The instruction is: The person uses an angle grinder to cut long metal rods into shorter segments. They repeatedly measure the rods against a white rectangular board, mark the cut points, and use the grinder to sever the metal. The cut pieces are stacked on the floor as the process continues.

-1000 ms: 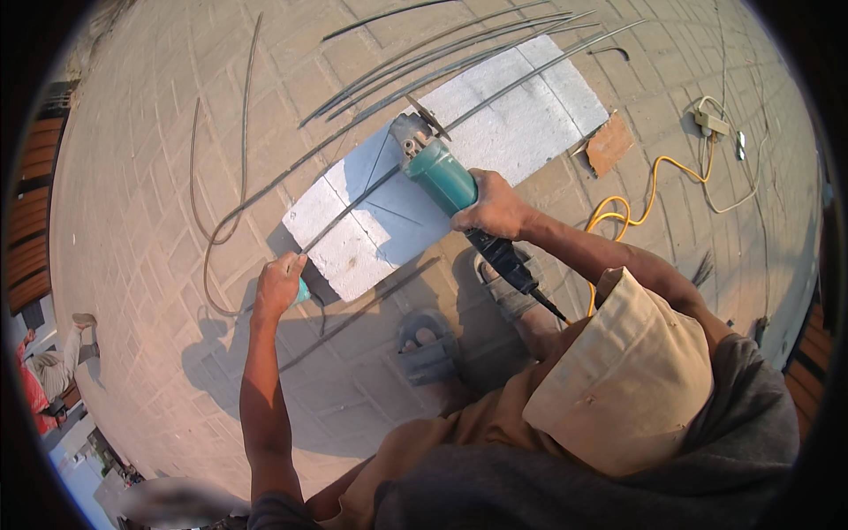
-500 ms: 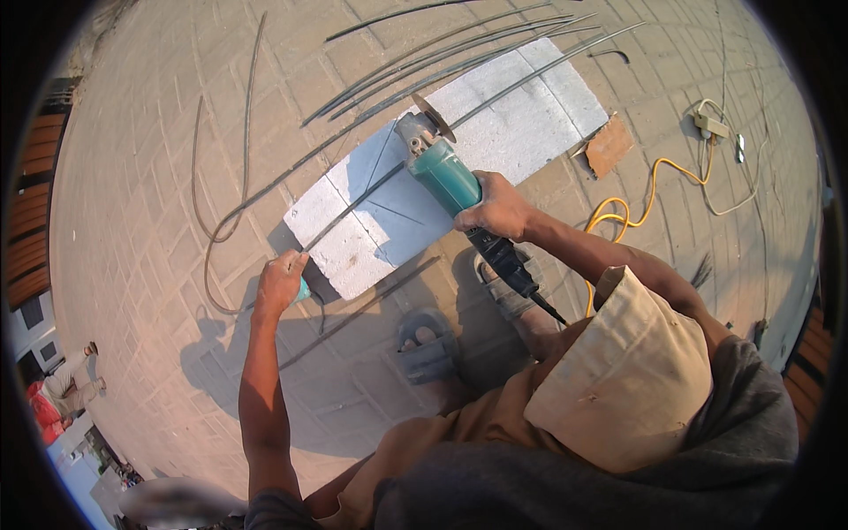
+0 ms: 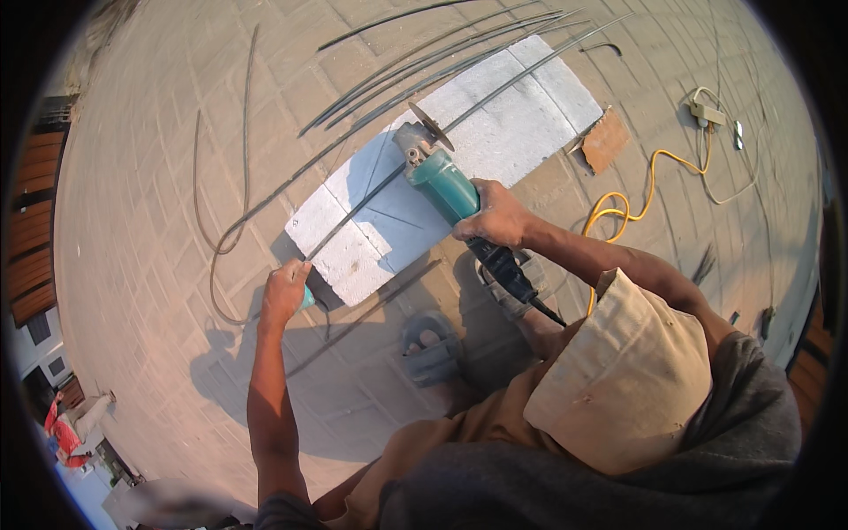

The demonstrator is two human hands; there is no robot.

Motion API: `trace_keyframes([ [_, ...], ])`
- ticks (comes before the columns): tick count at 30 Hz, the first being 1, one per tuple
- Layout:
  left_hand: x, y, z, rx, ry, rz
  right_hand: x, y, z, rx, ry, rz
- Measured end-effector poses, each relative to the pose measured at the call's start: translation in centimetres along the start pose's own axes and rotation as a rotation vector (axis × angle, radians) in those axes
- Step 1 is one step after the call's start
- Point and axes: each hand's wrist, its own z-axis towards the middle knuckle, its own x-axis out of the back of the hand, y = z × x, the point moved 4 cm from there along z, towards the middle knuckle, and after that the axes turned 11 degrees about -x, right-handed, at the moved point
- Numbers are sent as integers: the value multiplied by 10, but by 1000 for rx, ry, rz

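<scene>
My right hand (image 3: 495, 214) is wrapped round the body of a green angle grinder (image 3: 446, 187). The grinder's thin brown disc (image 3: 431, 126) stands on edge against or just over a long metal rod (image 3: 367, 200); I cannot tell whether they touch. That rod lies lengthwise along white blocks (image 3: 495, 132). At the blocks' near-left end, my left hand (image 3: 284, 290) is closed round the rod's end. A small teal object (image 3: 307, 298) shows beside its fingers, too hidden to name.
Several more rods (image 3: 424, 69) lie beyond the blocks, one bent into a loop on the left. A brown flat scrap (image 3: 606, 141) rests at the right end. A yellow cord (image 3: 654, 181) runs to a socket box (image 3: 707, 114). My sandalled feet (image 3: 433, 347) stand close by. Another person (image 3: 71, 433) is far left.
The view has shifted slightly. My hands, the grinder and the rod keep nearly the same places on the blocks. The person at the far left has changed posture.
</scene>
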Motion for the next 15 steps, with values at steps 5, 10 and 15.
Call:
trace_keyframes([
  [5,-1,-3,2,0,-18,3,1,8,17,32,0,-28],
  [10,-2,-7,1,-25,-5,-7,2,-4,8,2,26,-72],
  [15,-2,-4,2,-28,-6,-18,2,-1,1,0,7,-24],
])
